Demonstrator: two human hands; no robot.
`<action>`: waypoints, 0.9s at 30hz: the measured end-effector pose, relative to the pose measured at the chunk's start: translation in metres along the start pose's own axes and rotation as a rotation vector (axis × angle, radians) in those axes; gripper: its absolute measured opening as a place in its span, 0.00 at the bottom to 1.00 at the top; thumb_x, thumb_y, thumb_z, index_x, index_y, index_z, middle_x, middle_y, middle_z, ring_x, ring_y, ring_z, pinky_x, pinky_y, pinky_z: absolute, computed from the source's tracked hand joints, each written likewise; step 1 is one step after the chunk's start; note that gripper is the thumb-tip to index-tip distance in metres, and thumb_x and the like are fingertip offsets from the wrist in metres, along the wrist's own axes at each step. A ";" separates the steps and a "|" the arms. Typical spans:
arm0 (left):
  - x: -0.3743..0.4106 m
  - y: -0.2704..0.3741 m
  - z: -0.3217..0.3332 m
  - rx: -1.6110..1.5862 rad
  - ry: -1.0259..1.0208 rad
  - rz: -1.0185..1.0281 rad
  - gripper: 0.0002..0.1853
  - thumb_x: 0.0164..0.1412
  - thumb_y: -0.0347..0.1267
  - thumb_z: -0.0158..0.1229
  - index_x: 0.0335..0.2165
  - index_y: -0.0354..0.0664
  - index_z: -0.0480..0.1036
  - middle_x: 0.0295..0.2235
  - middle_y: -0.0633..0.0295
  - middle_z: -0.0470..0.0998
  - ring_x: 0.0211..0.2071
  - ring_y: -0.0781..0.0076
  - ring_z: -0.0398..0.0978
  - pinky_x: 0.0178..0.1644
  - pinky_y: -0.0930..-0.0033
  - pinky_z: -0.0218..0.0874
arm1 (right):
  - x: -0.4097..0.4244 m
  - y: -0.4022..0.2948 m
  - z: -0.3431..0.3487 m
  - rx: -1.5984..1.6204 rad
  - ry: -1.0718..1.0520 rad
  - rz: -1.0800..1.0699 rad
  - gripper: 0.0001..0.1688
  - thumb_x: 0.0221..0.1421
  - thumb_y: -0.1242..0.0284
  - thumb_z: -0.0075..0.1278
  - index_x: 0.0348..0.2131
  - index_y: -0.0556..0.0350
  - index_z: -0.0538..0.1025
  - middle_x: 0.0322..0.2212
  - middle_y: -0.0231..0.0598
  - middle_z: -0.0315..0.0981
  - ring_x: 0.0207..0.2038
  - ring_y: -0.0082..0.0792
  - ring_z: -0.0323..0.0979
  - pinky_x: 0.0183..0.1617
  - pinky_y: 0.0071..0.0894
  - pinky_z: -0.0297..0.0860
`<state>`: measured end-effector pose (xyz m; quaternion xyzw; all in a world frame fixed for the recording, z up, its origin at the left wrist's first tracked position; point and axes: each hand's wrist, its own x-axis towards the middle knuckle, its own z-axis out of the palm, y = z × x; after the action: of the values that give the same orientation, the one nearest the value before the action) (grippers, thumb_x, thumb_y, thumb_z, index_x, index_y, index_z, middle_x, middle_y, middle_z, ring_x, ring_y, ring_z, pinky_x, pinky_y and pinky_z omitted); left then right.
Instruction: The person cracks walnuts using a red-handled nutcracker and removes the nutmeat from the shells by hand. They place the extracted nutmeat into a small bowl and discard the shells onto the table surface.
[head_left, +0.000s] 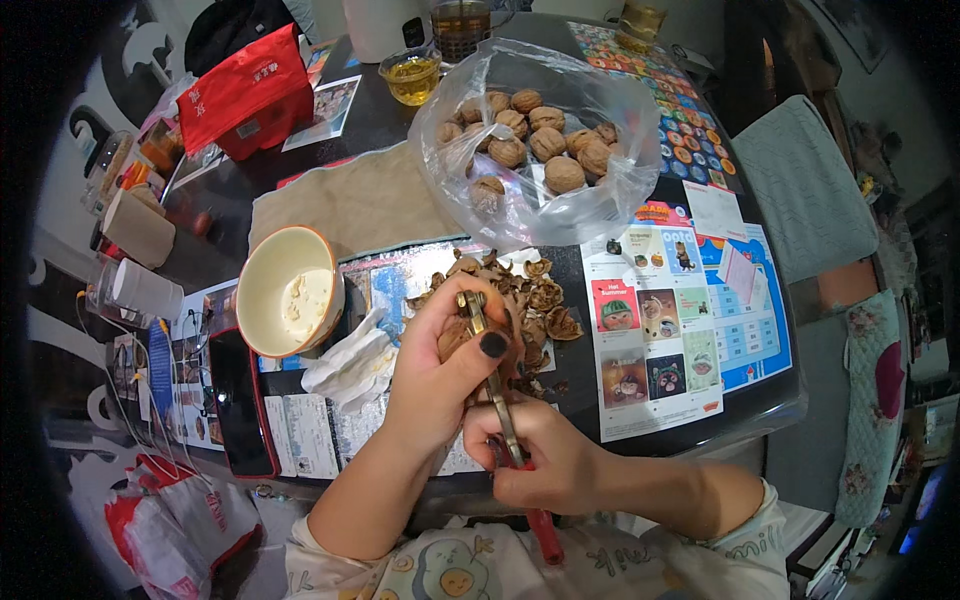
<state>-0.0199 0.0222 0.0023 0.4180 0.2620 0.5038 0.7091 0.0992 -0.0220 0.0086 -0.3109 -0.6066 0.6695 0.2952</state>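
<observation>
My right hand (559, 457) grips the red handles of a metal plier-type nutcracker (501, 409), which points away from me. At its head, my left hand (431, 375) holds a walnut (452, 339) against the metal, with the thumb lying across the tool. The fingers partly hide the walnut and the jaws. Just beyond my hands lies a heap of broken walnut shells (546, 296). On the left stands a cream bowl (281, 259) with a few pale nut pieces inside. A crumpled white tissue (352, 367) lies between the bowl and my left hand.
Whole walnuts (547, 142) fill an open clear plastic bag (502, 225) behind the shells. A brown cloth (345, 202) lies beside it. Glass cup of yellow liquid (412, 81) stands farther back. At left are a phone (238, 405) and a white cup (150, 292). Printed sheets (652, 330) lie right.
</observation>
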 end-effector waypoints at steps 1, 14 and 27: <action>0.000 -0.001 -0.002 0.003 0.003 -0.017 0.15 0.44 0.35 0.52 0.28 0.39 0.58 0.21 0.64 0.64 0.22 0.81 0.62 0.25 0.83 0.55 | 0.000 0.002 0.001 0.008 0.010 0.009 0.07 0.28 0.78 0.40 0.17 0.57 0.59 0.17 0.29 0.52 0.20 0.20 0.51 0.22 0.18 0.49; 0.003 0.001 0.004 0.098 0.113 0.031 0.18 0.55 0.44 0.36 0.28 0.37 0.60 0.23 0.63 0.63 0.23 0.82 0.61 0.26 0.84 0.54 | 0.000 -0.024 -0.016 -0.121 -0.095 0.098 0.23 0.31 0.76 0.38 0.35 0.60 0.61 0.30 0.39 0.55 0.31 0.28 0.54 0.38 0.23 0.52; -0.001 -0.002 0.002 0.207 0.167 0.024 0.16 0.56 0.41 0.35 0.27 0.39 0.60 0.24 0.66 0.63 0.23 0.85 0.59 0.26 0.86 0.51 | 0.006 -0.015 -0.004 -0.021 -0.001 0.125 0.11 0.30 0.76 0.42 0.22 0.57 0.60 0.18 0.31 0.51 0.20 0.21 0.51 0.22 0.20 0.50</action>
<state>-0.0171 0.0205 0.0018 0.4488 0.3658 0.5156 0.6316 0.0990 -0.0137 0.0229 -0.3511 -0.5933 0.6803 0.2490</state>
